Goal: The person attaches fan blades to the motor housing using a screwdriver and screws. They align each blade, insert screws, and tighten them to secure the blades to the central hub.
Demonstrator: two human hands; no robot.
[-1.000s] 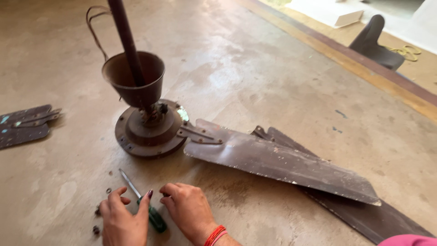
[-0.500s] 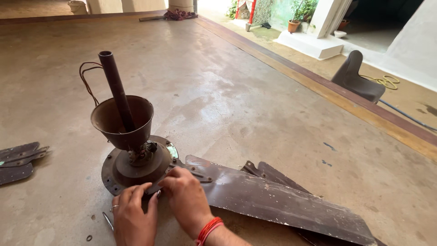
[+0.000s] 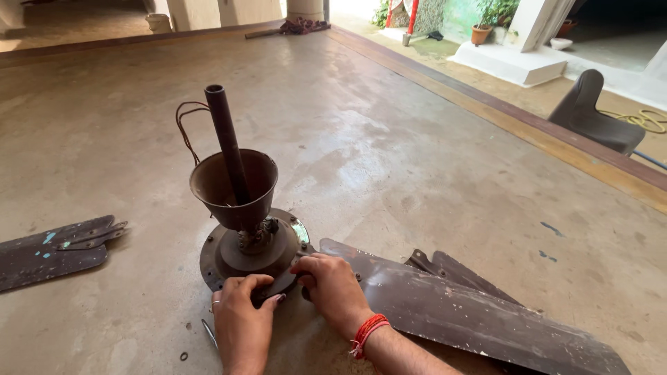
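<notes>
Both hands, left hand (image 3: 243,321) and right hand (image 3: 332,283), on fan motor (image 3: 244,255) rim beside blade (image 3: 472,316); fingers curled together, seemingly pinching something hidden.

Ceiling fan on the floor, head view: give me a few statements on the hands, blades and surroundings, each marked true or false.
1. Both hands rest on the near rim of the fan motor. True: the left hand and right hand meet there.
2. The downrod lies flat on the floor. False: it stands up, tilted, through the cup-shaped canopy.
3. A loose fan blade lies apart, left of the motor. True.
4. The right wrist is bare. False: it wears a red bangle.
5. A dark chair stands at upper right. True.
6. The blade right of the hands stands on edge. False: it lies flat.
</notes>
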